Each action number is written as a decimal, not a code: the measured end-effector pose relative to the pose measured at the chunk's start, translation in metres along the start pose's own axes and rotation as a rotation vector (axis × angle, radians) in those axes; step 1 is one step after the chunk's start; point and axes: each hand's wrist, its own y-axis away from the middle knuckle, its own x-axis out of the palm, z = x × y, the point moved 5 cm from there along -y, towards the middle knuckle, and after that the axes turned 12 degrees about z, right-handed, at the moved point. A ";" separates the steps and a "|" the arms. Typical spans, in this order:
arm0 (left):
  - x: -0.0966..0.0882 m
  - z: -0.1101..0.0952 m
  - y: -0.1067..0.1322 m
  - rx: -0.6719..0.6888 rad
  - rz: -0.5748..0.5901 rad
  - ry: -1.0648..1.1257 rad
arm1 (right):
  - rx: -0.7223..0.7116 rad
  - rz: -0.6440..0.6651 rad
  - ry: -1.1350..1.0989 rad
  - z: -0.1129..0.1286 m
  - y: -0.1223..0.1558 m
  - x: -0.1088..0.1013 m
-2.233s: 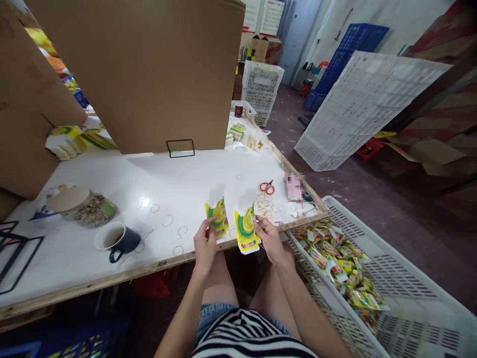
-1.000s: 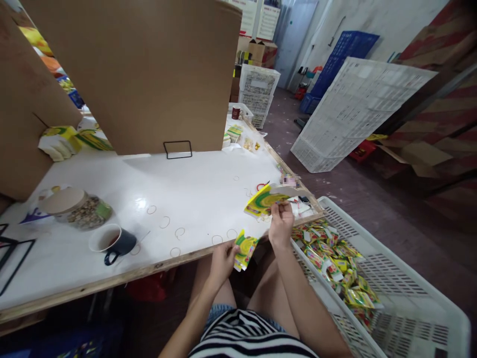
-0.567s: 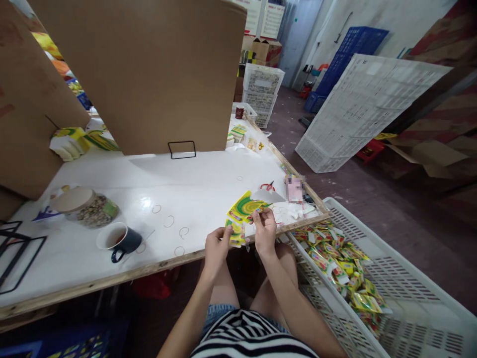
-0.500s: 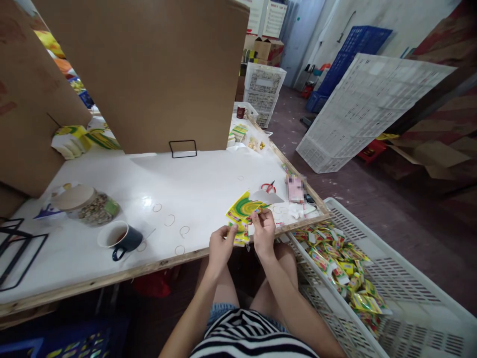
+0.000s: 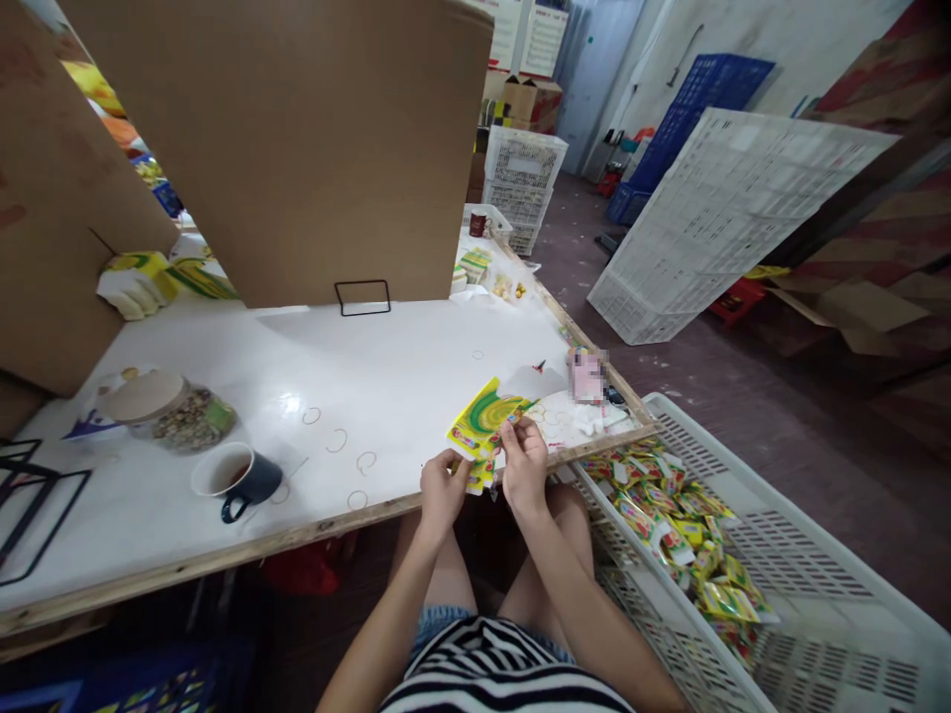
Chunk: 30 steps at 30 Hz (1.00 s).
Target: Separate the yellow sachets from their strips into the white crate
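Observation:
Both my hands meet at the front edge of the white table (image 5: 386, 366). My left hand (image 5: 441, 491) is closed on a small stack of yellow-green sachets (image 5: 479, 475). My right hand (image 5: 524, 462) pinches a larger yellow-green packet (image 5: 484, 416) whose open end points up and away, right above the small stack. The two packets touch or overlap between my hands. Loose rubber bands (image 5: 355, 461) lie on the table to the left of my hands.
A white crate (image 5: 750, 634) at my right holds several yellow-green sachets (image 5: 673, 525). A dark mug (image 5: 239, 479) and a jar (image 5: 167, 411) stand at left. Red scissors (image 5: 542, 366) lie behind the packet. Cardboard sheets (image 5: 297, 139) stand at the back of the table.
My right hand brought the larger packet in from the right, down to my left hand and its small stack. Both hands have since drawn close together at the table edge.

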 end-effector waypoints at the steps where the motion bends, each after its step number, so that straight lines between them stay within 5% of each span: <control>1: -0.003 0.000 -0.002 -0.001 -0.030 -0.041 | 0.017 0.009 -0.020 -0.002 0.000 0.001; 14: -0.009 0.013 -0.028 -0.050 -0.066 -0.351 | 0.122 -0.056 -0.090 -0.042 -0.006 -0.010; 21: -0.002 0.016 -0.029 -0.014 0.127 -0.249 | 0.159 -0.191 -0.132 -0.067 -0.016 -0.027; 26: -0.011 0.011 -0.022 0.036 0.107 -0.176 | 0.149 -0.249 -0.142 -0.072 -0.017 -0.034; 30: 0.001 0.009 -0.022 0.061 0.128 -0.146 | 0.138 -0.236 -0.142 -0.073 -0.014 -0.026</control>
